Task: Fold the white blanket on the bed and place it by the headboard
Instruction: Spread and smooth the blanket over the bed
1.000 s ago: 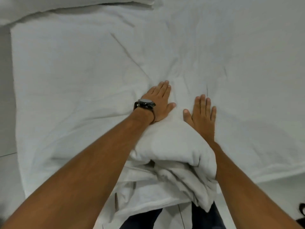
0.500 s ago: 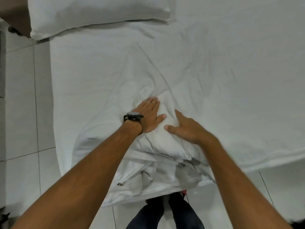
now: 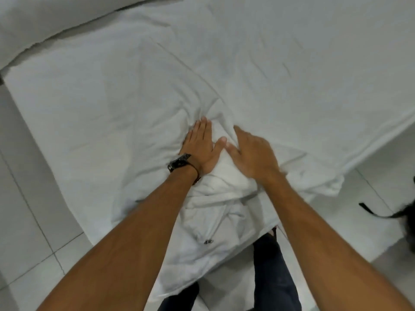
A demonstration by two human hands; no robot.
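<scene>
The white blanket lies bunched in a thick folded wad at the near edge of the bed, part of it hanging over the edge toward my legs. My left hand, with a black watch on the wrist, lies flat with its fingers together on the far left side of the wad. My right hand rests palm down on the far right side, fingers curved into the cloth. Their thumbs nearly touch. Whether either hand pinches fabric is hidden.
The bed's white sheet spreads wrinkled beyond the hands. A white pillow lies at the top left. Pale floor tiles run along the left and right of the bed. A dark object with a strap sits on the floor at right.
My right hand went from lying flat with straight fingers to curving over the wad and closing in on the left hand. The wad has slid a little up the bed. The view shifted.
</scene>
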